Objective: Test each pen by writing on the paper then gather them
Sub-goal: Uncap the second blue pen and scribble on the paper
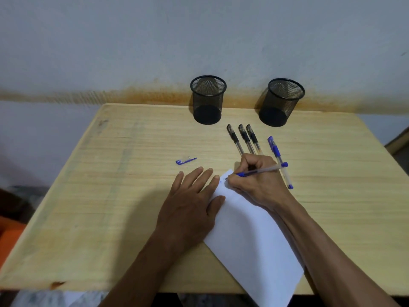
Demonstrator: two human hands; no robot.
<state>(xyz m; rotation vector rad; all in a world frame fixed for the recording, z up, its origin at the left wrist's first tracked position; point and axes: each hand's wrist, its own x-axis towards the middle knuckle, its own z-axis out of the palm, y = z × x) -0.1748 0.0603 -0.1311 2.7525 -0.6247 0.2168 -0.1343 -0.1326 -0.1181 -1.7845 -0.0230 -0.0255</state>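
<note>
The right hand (254, 173) grips a blue pen (261, 171), tip on the paper's (250, 235) far corner; marks there are too faint to read. The left hand (192, 202) lies flat, fingers spread, on the paper's edge. Beyond the paper, the right hand hides the ends of three black pens (243, 138).

The light is soft and rather dim, with a cool cast on the wall (199, 29). A broad, blurry shadow spreads left of the left hand (190, 204) over the worktop (99, 196), so light falls from the right. No glare. The wide lens bows the worktop's edges; corners look smeared and dark
</note>
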